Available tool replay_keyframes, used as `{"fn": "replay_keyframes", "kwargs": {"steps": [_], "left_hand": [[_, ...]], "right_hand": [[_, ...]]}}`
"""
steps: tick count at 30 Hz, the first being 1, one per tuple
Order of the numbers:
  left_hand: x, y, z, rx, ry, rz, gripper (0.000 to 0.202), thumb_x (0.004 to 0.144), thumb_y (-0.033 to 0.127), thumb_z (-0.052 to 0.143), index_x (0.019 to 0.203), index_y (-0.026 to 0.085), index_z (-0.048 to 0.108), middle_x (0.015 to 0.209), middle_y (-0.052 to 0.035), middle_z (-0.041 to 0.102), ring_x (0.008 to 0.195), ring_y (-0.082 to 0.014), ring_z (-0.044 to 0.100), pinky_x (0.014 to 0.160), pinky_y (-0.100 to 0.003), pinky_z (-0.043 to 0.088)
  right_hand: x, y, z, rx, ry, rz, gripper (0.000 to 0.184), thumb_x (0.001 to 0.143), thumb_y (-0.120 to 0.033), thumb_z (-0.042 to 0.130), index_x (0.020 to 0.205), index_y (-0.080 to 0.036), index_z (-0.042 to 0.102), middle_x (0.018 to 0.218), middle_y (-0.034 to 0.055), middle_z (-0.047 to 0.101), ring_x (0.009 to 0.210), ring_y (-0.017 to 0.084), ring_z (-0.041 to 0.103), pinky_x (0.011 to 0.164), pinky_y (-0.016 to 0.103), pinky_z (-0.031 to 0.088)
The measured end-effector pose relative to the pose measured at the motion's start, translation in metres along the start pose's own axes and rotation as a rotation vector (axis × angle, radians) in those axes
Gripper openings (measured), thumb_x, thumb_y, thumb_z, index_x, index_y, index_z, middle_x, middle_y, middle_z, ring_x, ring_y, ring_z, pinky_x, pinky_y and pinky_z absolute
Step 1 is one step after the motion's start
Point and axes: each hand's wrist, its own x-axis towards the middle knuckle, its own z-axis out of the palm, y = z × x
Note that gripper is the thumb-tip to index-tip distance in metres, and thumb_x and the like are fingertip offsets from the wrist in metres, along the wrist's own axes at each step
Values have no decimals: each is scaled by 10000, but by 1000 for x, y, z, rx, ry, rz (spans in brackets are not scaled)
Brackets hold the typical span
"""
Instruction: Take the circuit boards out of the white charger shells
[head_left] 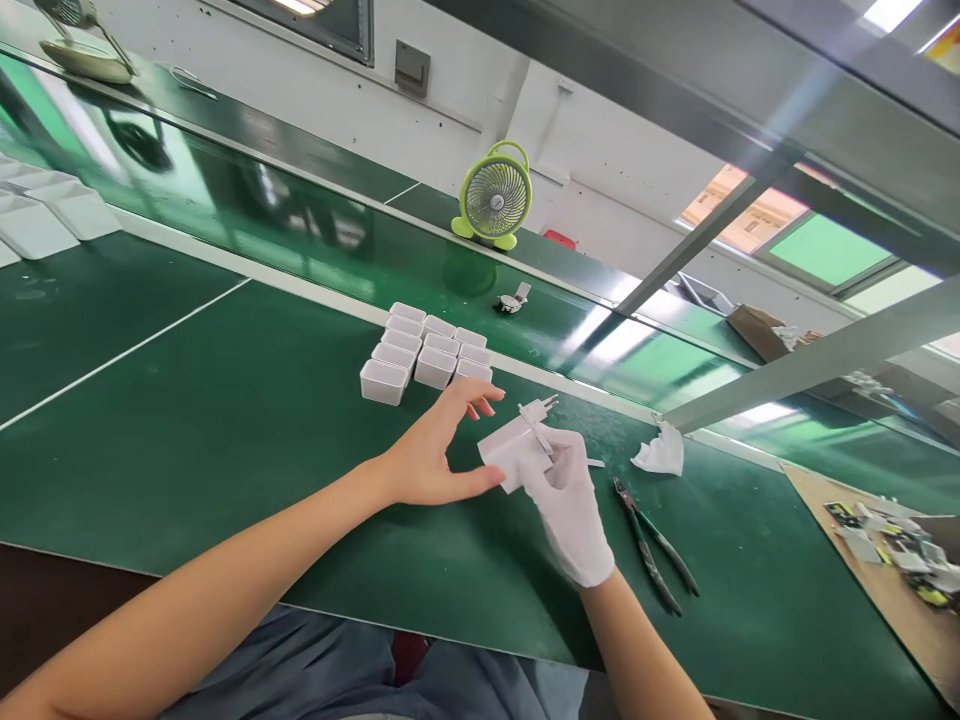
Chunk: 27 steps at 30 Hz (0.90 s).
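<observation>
A white plug adapter [516,447] with metal prongs sits between my two hands above the green table [225,420]. My bare left hand [435,450] holds it from the left, thumb under its lower edge and fingers spread above it. My right hand [568,510], in a white glove, is closed on the adapter's right side, where a thin strip or tool lies across it. A cluster of several white adapter housings [424,353] stands on the table just beyond my left hand.
Dark pliers [652,545] lie right of my gloved hand, a crumpled white cloth [661,452] beyond them. A green desk fan [495,198] and a small metal part [513,299] sit on the far belt. White trays [52,215] at far left, a board with parts [892,550] at right.
</observation>
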Motion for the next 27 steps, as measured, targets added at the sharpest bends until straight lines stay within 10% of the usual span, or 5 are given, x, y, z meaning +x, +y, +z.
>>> {"fn": "replay_keyframes", "kwargs": {"steps": [6,14,22,27], "left_hand": [[-5,5,12,23,-112,28,733,836,292,772,1463,315,392,1288,-114,511,1022,-225,571,851,-385,568],[-4,5,12,55,-67,64,721,830,266,778,1459,277,428,1218,-99,509,956,-187,552,840,-363,575],[-3,6,12,110,-41,168,718,823,325,787,1449,229,448,1215,-126,530,1018,-228,577,826,-372,586],[-3,-1,10,80,147,204,483,946,369,596,1391,213,490,1176,-115,537,941,-202,578,765,-359,571]], "right_hand": [[0,-24,2,797,-215,413,369,984,-327,686,1334,-253,597,1199,47,633,925,132,635,800,228,591],[-3,-19,8,974,-247,515,354,926,-240,740,1262,-167,658,1105,71,672,873,118,664,804,175,595],[-8,-21,6,646,-245,420,358,955,-465,653,1239,-251,616,1086,55,649,836,183,646,742,322,613],[-5,-4,-4,-193,162,-211,114,966,-323,647,1017,-245,581,1078,71,605,997,244,600,817,388,556]]}}
